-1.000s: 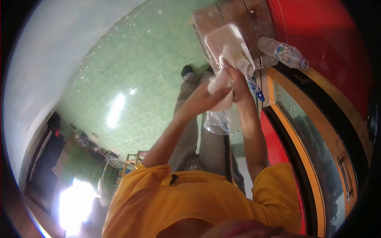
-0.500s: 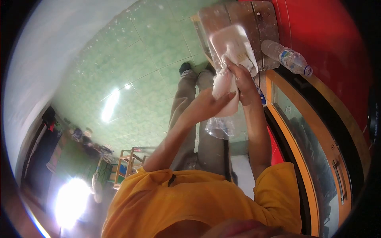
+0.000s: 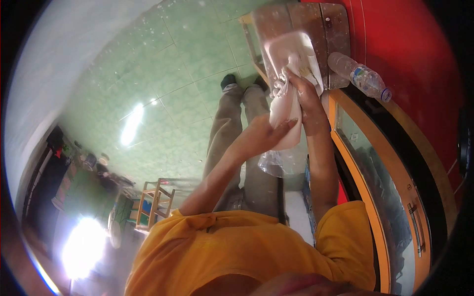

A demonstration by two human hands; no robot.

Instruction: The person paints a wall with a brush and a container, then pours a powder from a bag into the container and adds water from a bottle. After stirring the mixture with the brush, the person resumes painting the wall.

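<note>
A clear plastic bag of white powder point(image 3: 284, 116) is held between my two hands, its filled part tilted toward the tray beyond it. My left hand point(image 3: 264, 132) is closed around the lower part, the thumb lying across the bag. My right hand point(image 3: 306, 93) grips the upper part at its far end, fingers pressed on the plastic. Loose clear plastic point(image 3: 274, 163) hangs below my left hand. Just past my right fingertips, a whitish rectangular tray point(image 3: 279, 49) rests on a brown wooden table point(image 3: 316, 19), with white powder along its inside.
A clear plastic bottle with a blue cap point(image 3: 363, 79) lies on its side at the right. Along the right runs an orange-framed glass cabinet point(image 3: 368, 153). A wooden rack point(image 3: 154, 200) stands at the lower left on the green tiled floor point(image 3: 182, 64).
Both hands and the bag sit slightly farther right in view, as do the tray and bottle. The grip on the bag looks the same.
</note>
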